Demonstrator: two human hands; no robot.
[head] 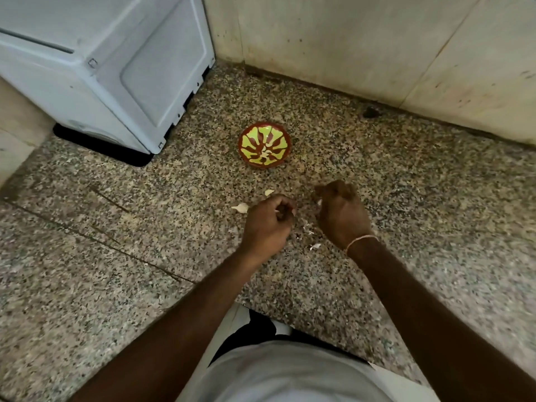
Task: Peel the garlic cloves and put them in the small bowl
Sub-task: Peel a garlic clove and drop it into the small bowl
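Note:
A small red bowl (264, 147) with a yellow pattern stands on the speckled granite counter, with a few pale pieces inside it. Nearer to me, two unpeeled garlic cloves lie on the counter: one (241, 208) just left of my left hand, another (269, 192) a little farther off. My left hand (268, 224) is curled around something small and pale at the fingertips, which looks like a garlic clove. My right hand (340, 214) is also curled, with a bit of white showing at its fingers. Scraps of garlic skin (313, 245) lie between my hands.
A white appliance (116, 65) stands on a black mat at the back left. A stained beige wall (377, 47) closes the back and right. A thin crack (95, 239) crosses the counter on the left. The counter's front edge is by my body.

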